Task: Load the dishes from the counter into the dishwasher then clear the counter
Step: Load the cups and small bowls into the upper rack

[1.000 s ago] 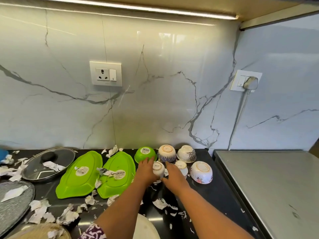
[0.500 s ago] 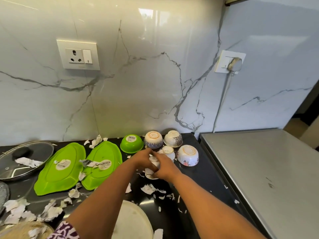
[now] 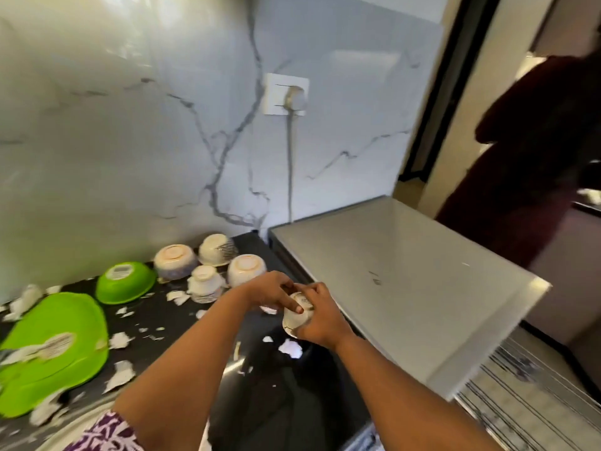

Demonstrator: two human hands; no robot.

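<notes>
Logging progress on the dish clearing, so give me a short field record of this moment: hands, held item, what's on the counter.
held item: small white cup, above the black counter
right hand: grips the cup's side
left hand: fingers curled over its base
on counter: upturned white bowls, green bowl, green plate, paper scraps

We see a black counter [image 3: 169, 315] strewn with torn white paper scraps [image 3: 120, 340]. At the near left lies a green oval plate [image 3: 55, 349], and a green bowl [image 3: 125, 281] sits upturned just beyond it. By the far wall, three patterned bowls [image 3: 175, 262] and a small white cup [image 3: 205, 283] stand upside down, close together.
</notes>
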